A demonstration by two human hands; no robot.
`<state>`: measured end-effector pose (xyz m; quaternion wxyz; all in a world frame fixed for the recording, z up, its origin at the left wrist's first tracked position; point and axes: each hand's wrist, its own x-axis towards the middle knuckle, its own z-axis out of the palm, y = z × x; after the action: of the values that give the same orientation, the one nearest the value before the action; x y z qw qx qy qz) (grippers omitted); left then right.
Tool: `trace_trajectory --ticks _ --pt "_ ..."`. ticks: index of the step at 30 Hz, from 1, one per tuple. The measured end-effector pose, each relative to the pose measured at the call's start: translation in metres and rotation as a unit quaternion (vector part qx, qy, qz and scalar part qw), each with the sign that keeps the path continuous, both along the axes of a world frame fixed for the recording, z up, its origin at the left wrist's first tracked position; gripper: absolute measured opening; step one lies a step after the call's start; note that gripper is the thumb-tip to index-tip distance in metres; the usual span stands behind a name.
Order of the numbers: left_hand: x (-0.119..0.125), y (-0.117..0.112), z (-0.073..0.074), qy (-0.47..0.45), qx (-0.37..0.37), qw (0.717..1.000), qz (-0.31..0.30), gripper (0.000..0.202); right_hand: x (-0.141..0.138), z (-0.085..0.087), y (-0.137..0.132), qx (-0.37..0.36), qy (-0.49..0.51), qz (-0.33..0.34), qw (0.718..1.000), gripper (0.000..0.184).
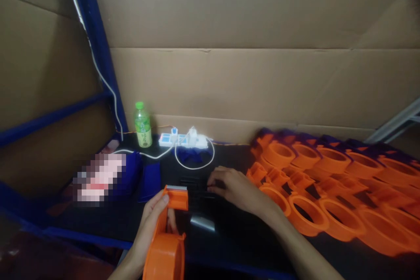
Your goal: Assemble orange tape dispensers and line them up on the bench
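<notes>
My left hand [154, 216] is closed around an orange tape dispenser [164, 256], held upright over the front of the table. A serrated metal blade [176, 187] runs along the dispenser's top end, which faces away from me. My right hand [234, 188] is low over the dark tabletop, its fingers bent together beside several thin black strips [192, 181]. Whatever its fingertips may pinch is hidden or too dark to name. Between the hands, nearer to me, a pale shiny patch [202, 223] shows on the black surface; I cannot tell if it is a loose strip or a reflection.
Rows of orange tape dispensers [308, 216] fill the right side, some with dark blue parts behind. A green-capped bottle [143, 127] and a white power strip [183, 140] with cables stand at the back. Blue pieces [151, 181] lie left, before a cardboard wall [246, 83].
</notes>
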<state>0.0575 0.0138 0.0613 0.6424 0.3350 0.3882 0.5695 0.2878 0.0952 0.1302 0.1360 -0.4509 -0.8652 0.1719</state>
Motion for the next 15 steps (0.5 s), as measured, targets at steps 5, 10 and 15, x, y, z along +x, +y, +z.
trace_trajectory --ticks 5,10,15 --pt "0.002 -0.005 0.005 0.004 0.007 1.0 0.015 0.031 -0.007 -0.005 -0.029 0.02 -0.007 0.059 0.998 0.014" --pt "0.002 -0.004 0.005 0.006 0.009 1.0 0.01 0.031 -0.022 -0.016 -0.044 0.048 -0.053 0.102 0.992 0.016" --pt "0.001 -0.003 0.008 -0.002 0.005 1.0 0.004 0.031 -0.027 -0.024 -0.043 0.087 -0.107 0.095 0.986 0.014"
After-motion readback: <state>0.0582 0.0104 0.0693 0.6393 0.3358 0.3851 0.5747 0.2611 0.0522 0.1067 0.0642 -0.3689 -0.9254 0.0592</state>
